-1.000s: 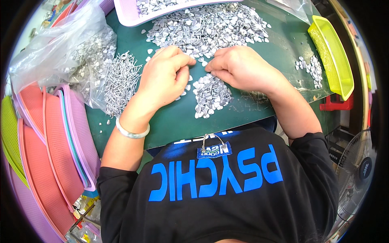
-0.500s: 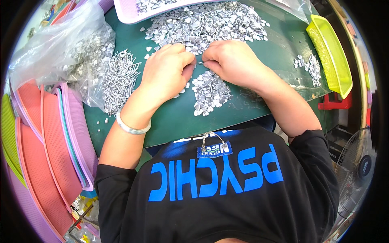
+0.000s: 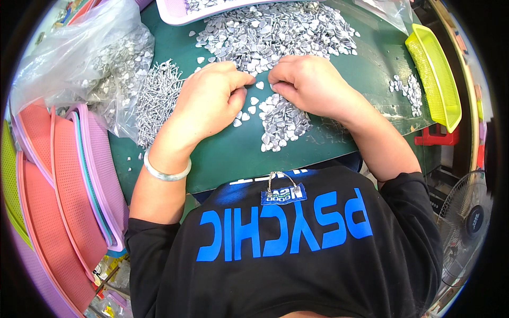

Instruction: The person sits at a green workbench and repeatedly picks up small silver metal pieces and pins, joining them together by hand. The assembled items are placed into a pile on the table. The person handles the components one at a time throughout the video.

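- Left hand and right hand slightly farther apart, nearside of heart heap.
- Both half-curled; pinch contents hidden, can't tell.
- Loose heart just nearside of heap: probably light, stiff, slippery; pinch edges.

Shot from the head, left fisheye | facing steeply down past shirt onto green table | near, upright

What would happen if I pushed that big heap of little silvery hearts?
The heap would probably slide and spread, since its hearts lie loose and overlapping. The lone heart between the left hand and right hand looks flat, so it would likely slip rather than roll. The hearts' metallic sheen hints at stiffness.
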{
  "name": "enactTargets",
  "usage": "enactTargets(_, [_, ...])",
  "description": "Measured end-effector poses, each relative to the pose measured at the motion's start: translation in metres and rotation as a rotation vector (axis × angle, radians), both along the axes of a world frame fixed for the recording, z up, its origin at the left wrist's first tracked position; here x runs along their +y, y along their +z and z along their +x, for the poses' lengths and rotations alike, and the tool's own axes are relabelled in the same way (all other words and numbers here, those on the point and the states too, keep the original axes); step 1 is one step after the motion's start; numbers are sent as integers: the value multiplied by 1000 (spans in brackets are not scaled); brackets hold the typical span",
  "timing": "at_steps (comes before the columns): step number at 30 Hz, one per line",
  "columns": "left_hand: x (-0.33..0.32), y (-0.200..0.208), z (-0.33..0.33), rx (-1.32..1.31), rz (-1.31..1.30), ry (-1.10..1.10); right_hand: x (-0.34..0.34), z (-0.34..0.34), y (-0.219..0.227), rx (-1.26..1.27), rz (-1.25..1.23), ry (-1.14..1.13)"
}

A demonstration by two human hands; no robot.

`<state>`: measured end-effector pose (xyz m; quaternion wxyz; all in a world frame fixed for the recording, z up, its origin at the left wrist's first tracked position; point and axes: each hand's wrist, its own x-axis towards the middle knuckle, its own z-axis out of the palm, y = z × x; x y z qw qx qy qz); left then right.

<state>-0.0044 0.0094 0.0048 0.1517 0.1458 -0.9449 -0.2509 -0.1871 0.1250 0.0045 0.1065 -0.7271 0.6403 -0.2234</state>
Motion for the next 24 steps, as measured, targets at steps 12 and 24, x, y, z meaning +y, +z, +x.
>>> enactTargets(12, [-6, 2, 4, -54, 63, -83, -1, -11, 0, -118, 18, 30])
enactTargets(24, [-9, -3, 1, 20, -31, 132, -8, 6, 8, 176, 125, 44])
